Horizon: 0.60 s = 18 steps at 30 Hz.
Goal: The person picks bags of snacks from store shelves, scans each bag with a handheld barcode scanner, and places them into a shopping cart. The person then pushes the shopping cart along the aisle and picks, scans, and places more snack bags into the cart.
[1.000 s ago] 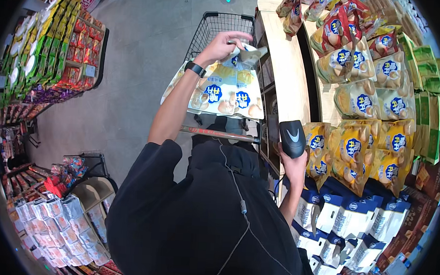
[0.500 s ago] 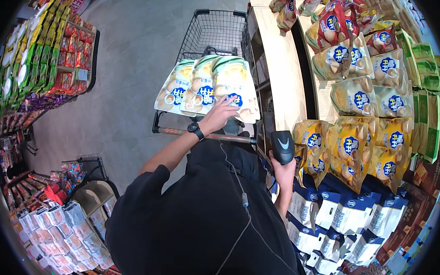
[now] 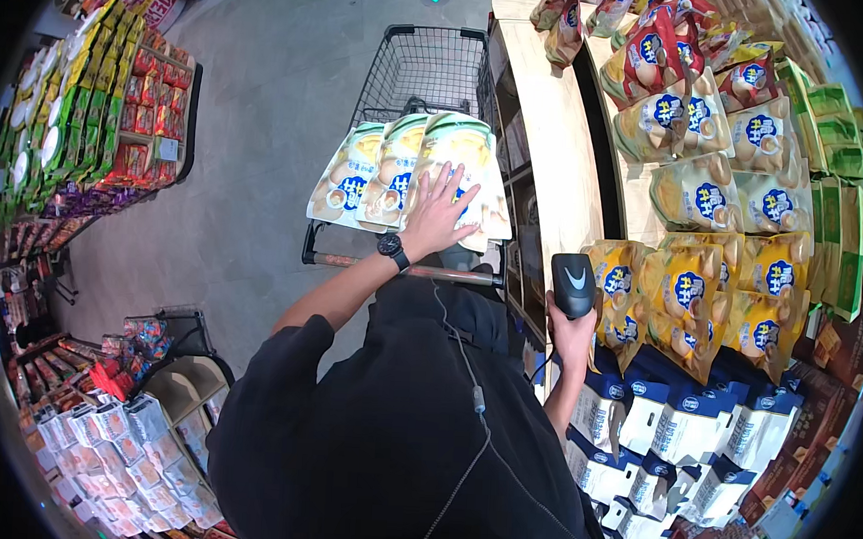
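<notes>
Several cream and green snack bags lie overlapping across the near end of a shopping cart (image 3: 421, 69). My left hand (image 3: 438, 211), a dark watch at its wrist, rests with fingers spread on the rightmost bag (image 3: 466, 141). To its left lie the middle bag (image 3: 395, 160) and the left bag (image 3: 351, 173). My right hand (image 3: 572, 333) is wrapped round a black handheld barcode scanner (image 3: 574, 287), held beside the wooden shelf edge. A cord runs down from the scanner. The cart's handle bar (image 3: 354, 263) lies between my body and the bags.
Right of me, a wooden display (image 3: 541, 129) carries red, cream and yellow snack bags (image 3: 685, 283). White and blue packages (image 3: 692, 420) stand below them. At left are shelves of green packets (image 3: 54, 118) and red packets (image 3: 148, 89); white packs (image 3: 110, 438) fill the lower left.
My left hand has spread its fingers and moved slightly up the rightmost bag. My right hand has shifted a little to the right with the scanner.
</notes>
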{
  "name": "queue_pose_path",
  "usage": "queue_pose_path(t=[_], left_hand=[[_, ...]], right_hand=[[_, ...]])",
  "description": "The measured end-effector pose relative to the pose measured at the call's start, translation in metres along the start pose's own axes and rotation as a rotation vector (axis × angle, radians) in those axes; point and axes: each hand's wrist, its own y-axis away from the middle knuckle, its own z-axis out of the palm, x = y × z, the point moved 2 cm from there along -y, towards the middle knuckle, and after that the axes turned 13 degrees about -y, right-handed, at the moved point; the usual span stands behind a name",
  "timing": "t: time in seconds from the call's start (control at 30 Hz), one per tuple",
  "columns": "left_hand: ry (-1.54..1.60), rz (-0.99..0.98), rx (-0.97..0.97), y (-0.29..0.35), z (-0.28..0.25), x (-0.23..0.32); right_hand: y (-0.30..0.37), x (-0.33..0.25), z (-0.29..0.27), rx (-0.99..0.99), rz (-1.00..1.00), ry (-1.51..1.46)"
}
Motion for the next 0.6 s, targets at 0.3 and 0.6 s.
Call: queue_pose_path(t=[0.3, 0.6], left_hand=[[0.077, 0.005, 0.035, -0.022, -0.007, 0.037], [0.581, 0.076, 0.202, -0.211, -0.048, 0.133]], right_hand=[[0.003, 0.008, -0.006, 0.025, -0.101, 0.015], [0.018, -0.001, -0.016, 0.066, -0.122, -0.051]])
